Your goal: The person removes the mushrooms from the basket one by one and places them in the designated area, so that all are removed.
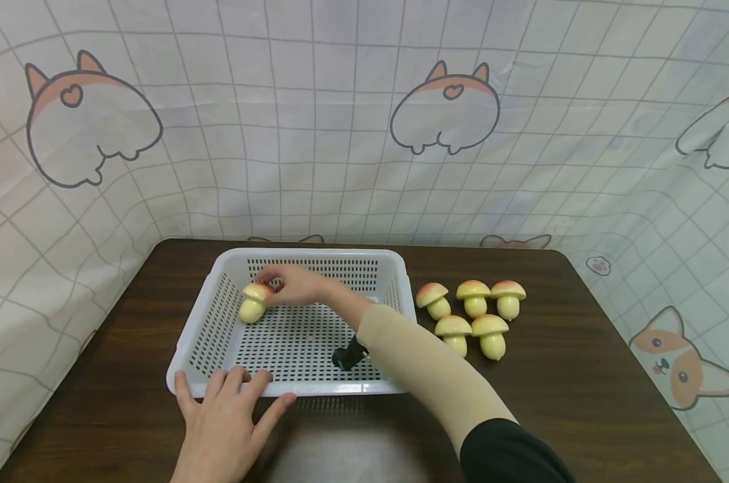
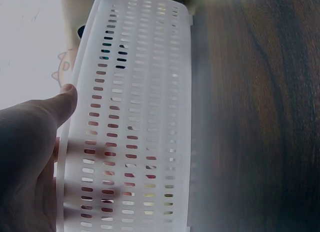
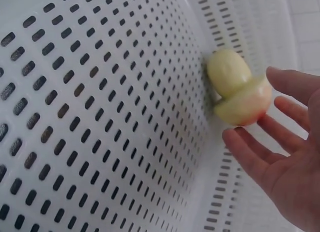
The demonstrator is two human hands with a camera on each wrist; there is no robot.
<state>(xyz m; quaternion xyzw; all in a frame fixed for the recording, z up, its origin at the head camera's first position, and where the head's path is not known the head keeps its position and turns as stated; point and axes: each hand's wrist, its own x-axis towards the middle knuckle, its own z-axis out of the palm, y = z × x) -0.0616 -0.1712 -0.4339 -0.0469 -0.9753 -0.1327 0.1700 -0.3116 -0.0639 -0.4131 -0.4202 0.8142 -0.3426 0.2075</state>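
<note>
My right hand [image 1: 297, 284] reaches into a white plastic basket [image 1: 316, 389] with slotted walls. Its thumb and fingers are around the reddish cap of a toy mushroom [image 1: 252, 310], which lies at the left end of the basket. In the right wrist view the pale yellow stem of that mushroom [image 3: 229, 74] points away from the fingers, close to the basket wall. My left hand [image 1: 222, 419] holds the near rim at the front left corner. In the left wrist view the thumb [image 2: 62, 104] lies on the outer side and the other fingers go behind the rim.
Several more toy mushrooms [image 1: 474, 298] with yellow stems and red-tinged caps stand grouped on the dark wood table [image 1: 570, 376], right of the basket. A black wrist device [image 1: 349, 354] shows below the right forearm. Behind the table hangs a white checked cloth [image 1: 316, 154] with dog drawings.
</note>
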